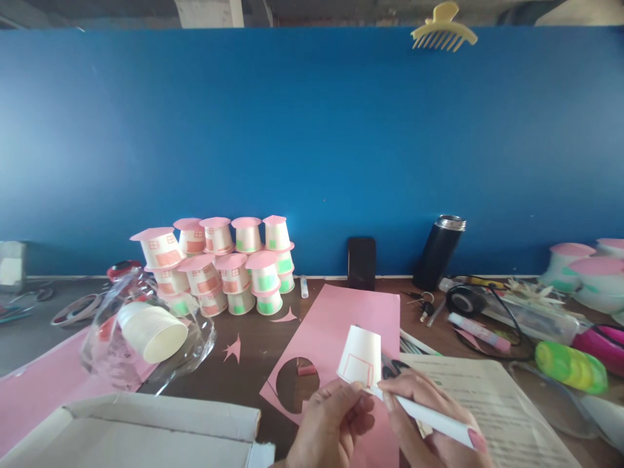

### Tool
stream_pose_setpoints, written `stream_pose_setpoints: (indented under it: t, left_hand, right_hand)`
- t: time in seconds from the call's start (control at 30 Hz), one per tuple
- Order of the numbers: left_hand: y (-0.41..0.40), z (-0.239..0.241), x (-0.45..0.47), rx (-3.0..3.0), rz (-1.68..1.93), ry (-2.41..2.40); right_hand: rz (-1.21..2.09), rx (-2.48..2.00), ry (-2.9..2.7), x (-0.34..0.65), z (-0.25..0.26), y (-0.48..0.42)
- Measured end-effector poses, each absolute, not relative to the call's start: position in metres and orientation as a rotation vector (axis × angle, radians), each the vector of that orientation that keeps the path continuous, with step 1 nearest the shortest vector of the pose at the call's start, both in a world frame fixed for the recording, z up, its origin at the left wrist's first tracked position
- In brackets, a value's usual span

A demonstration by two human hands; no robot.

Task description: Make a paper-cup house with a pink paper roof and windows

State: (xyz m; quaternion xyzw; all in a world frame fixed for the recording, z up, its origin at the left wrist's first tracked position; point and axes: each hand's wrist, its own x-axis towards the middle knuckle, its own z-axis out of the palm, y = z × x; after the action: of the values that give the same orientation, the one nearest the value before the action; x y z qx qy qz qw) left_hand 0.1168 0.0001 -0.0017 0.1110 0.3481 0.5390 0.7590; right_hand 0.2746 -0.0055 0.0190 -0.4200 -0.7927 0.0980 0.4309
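Note:
My left hand [331, 422] is closed on the rim of a small white paper cup [361, 357] held upside down, with a pink door outline drawn on its side. My right hand [429, 416] grips a white marker pen [429, 416], and the pen's tip touches the cup's lower edge. Both hands hover over a pink paper sheet [341, 325] that has a round hole cut from it.
A pile of finished cup houses [224, 266] with pink roofs stands by the blue wall. A plastic bag holding stacked cups [151, 331] lies at the left, a white cardboard box [136, 432] at the front. A phone [361, 262], black flask [439, 250], glue stick [478, 330], printed paper [492, 403] and clutter sit at the right.

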Motion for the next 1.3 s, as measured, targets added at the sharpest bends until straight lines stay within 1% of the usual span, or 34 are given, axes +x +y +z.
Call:
stream_pose_setpoints:
  t: [0.17,0.6,1.3]
  left_hand:
    - [0.0001,-0.001,0.1168,0.246,1.176,0.767]
    - [0.0009,-0.0033,0.1159,0.284,1.155,0.744]
    - [0.0011,-0.0001,0.115,0.277,1.122,0.793]
  right_hand:
    - [0.253,-1.04,-1.998,0.2738,0.0196,-0.0056]
    - [0.149,-1.072,-1.913,0.2774,0.0178,-0.0017]
    - [0.117,-1.065,-1.904,0.2793,0.0166,0.0024]
